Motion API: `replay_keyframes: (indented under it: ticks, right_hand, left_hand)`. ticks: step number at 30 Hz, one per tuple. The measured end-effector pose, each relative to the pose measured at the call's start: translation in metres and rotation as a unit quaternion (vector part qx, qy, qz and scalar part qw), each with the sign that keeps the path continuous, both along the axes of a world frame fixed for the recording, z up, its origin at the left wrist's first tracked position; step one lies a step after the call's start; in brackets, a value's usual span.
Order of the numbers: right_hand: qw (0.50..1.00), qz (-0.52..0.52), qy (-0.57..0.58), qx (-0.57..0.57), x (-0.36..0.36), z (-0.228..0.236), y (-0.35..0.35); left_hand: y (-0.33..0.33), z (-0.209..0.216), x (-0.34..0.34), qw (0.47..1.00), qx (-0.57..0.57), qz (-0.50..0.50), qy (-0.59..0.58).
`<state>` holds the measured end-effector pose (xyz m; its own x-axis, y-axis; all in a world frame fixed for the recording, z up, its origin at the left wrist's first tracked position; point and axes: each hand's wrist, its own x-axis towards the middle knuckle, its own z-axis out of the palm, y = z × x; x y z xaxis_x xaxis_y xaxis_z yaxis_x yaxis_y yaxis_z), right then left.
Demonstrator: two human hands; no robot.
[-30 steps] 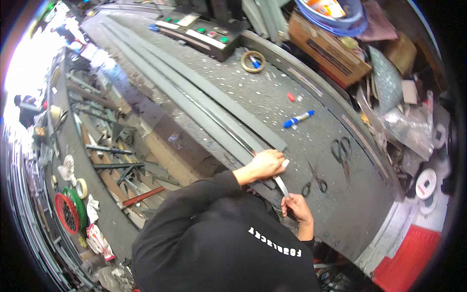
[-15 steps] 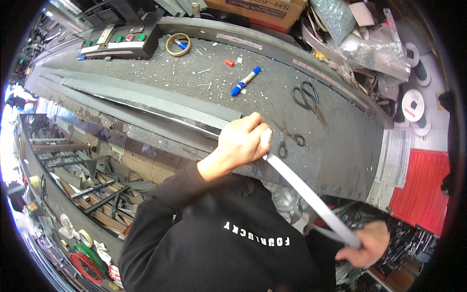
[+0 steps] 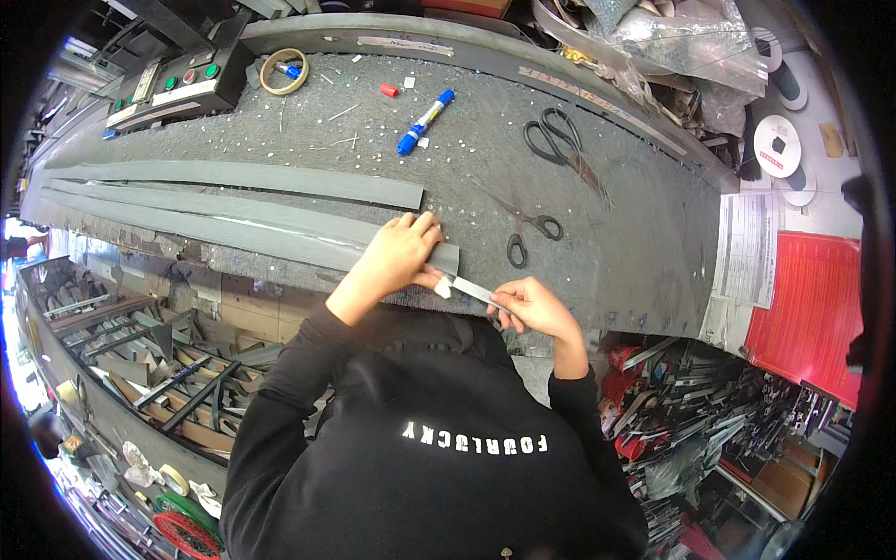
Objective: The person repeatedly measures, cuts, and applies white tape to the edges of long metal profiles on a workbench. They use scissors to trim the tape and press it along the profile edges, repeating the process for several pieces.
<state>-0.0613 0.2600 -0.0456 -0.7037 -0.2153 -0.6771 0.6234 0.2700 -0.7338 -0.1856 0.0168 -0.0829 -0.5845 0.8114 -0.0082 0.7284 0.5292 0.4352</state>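
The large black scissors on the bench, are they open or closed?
Closed. The large black scissors lie flat on the grey bench with both handle loops side by side and the blades together as one point.
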Motion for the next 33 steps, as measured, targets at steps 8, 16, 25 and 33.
replay_keyframes:
  ticks: [8,16,25,33]
  right_hand:
    - [0.961,0.055,0.243,0.123,0.001,0.022,-0.005]
    - [0.977,0.123,0.159,0.068,0.003,0.019,-0.026]
    - [0.958,0.034,0.255,0.13,0.0,-0.002,-0.029]
    - [0.995,0.092,0.028,-0.013,-0.022,0.011,-0.028]
  left_hand:
    - [-0.007,0.035,0.008,0.997,-0.022,-0.055,-0.055]
    - [-0.005,0.021,0.008,0.996,-0.043,-0.041,-0.072]
    - [0.014,0.014,0.013,0.993,-0.088,-0.059,-0.052]
    - [0.012,0.014,0.011,0.993,-0.085,-0.057,-0.058]
